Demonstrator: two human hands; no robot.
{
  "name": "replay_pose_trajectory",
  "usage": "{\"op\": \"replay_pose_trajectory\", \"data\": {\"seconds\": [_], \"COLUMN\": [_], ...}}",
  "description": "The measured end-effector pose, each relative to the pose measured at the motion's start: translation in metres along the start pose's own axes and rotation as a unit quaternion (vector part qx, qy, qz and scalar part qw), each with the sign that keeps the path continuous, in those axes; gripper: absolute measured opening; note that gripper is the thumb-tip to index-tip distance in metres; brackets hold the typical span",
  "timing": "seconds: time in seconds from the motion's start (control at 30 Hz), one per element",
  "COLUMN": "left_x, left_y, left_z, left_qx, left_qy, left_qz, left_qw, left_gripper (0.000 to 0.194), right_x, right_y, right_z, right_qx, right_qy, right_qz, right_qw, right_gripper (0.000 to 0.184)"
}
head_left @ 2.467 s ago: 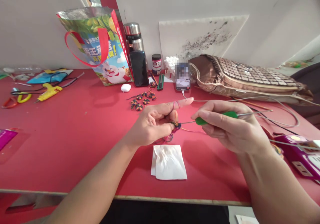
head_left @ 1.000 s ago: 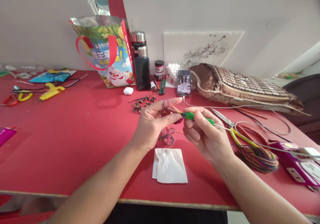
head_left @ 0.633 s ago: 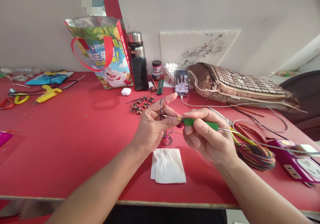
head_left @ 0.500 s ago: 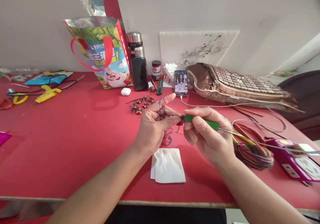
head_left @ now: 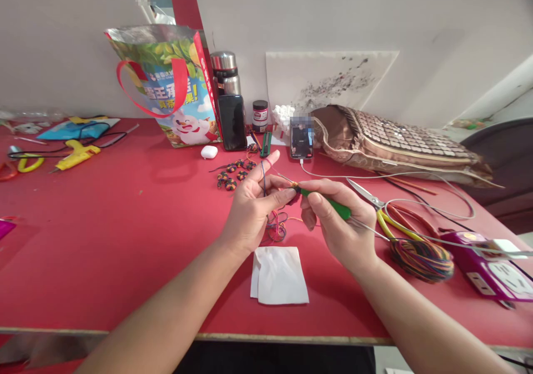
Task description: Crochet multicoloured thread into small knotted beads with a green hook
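My left hand [head_left: 254, 207] pinches a small dark crocheted piece [head_left: 295, 192] between thumb and fingers. Multicoloured yarn [head_left: 264, 176] runs over its raised index finger. In my right hand [head_left: 341, 218] is a green-handled crochet hook [head_left: 336, 207], its tip end at the crocheted piece; the exact tip is hidden by fingers and yarn. Loose yarn [head_left: 276, 230] lies in loops on the table just below the left hand. Several finished-looking crocheted rounds [head_left: 228, 180] in dark and orange yarn rest beyond the hands. A folded white tissue [head_left: 283, 277] lies nearer to me.
Scissors [head_left: 377, 203] and a yarn skein [head_left: 422, 260] lie to the right, beside a purple power strip [head_left: 491, 268]. A phone [head_left: 301, 139] on a white cable stands behind the hands. Further back are a shopping bag [head_left: 179, 93] and a brown bag [head_left: 400, 146]. A yellow glue gun [head_left: 77, 154] lies left.
My right hand has shifted slightly left and down with the crochet hook, uncovering the scissors' blades. The left hand moved a little left, still pinching the crocheted piece. The phone's picture has turned darker.
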State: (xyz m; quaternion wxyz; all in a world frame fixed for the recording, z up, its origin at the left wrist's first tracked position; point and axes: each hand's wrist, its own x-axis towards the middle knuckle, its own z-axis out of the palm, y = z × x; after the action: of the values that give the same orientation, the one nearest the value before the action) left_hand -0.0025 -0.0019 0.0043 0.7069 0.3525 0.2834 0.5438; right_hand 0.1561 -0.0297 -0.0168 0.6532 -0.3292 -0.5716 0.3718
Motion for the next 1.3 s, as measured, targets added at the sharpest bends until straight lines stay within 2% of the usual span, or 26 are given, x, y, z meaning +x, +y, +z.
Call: {"op": "replay_pose_trajectory", "data": {"seconds": [0.23, 0.47, 0.57, 0.73, 0.83, 0.93, 1.07, 1.23, 1.3], "left_x": [0.0017, 0.0007, 0.0004, 0.0017, 0.0023, 0.0027, 0.0022, 0.0015, 0.002], "left_y": [0.0015, 0.0014, 0.0022, 0.0029, 0.0018, 0.0, -0.0006, 0.0005, 0.0012], "left_z": [-0.0005, -0.0003, 0.0006, -0.0011, -0.0032, -0.0043, -0.0017, 0.0021, 0.0012], "left_qx": [0.017, 0.021, 0.033, 0.085, 0.106, 0.079, 0.034, 0.014, 0.003], "left_qy": [0.003, 0.013, 0.018, 0.024, 0.02, 0.003, -0.017, -0.01, 0.002], "left_qz": [-0.004, -0.003, 0.002, 0.034, 0.051, 0.042, 0.023, 0.011, 0.007], "left_qw": [1.0, 1.0, 0.999, 0.995, 0.993, 0.996, 0.999, 1.0, 1.0], "left_gripper": [0.087, 0.106, 0.101, 0.094, 0.086, 0.083, 0.088, 0.091, 0.093], "right_x": [-0.0038, -0.002, -0.0014, -0.0029, -0.0035, -0.0032, -0.0038, -0.0044, -0.0037], "right_y": [-0.0001, 0.0007, 0.0, -0.0005, -0.0014, -0.0023, -0.0014, 0.0008, 0.0025], "right_z": [-0.0015, 0.003, 0.0027, -0.0013, -0.0013, 0.0, 0.0007, 0.0002, 0.0021], "right_qx": [-0.047, -0.016, -0.003, -0.071, -0.082, -0.062, -0.028, -0.046, -0.042], "right_qy": [-0.013, 0.022, 0.013, -0.02, -0.012, -0.006, -0.017, -0.023, -0.003], "right_qz": [0.005, 0.002, 0.015, 0.005, 0.006, 0.017, 0.02, 0.026, 0.034], "right_qw": [0.999, 1.0, 1.0, 0.997, 0.997, 0.998, 0.999, 0.998, 0.999], "right_gripper": [0.017, 0.019, 0.018, 0.015, 0.017, 0.018, 0.018, 0.019, 0.028]}}
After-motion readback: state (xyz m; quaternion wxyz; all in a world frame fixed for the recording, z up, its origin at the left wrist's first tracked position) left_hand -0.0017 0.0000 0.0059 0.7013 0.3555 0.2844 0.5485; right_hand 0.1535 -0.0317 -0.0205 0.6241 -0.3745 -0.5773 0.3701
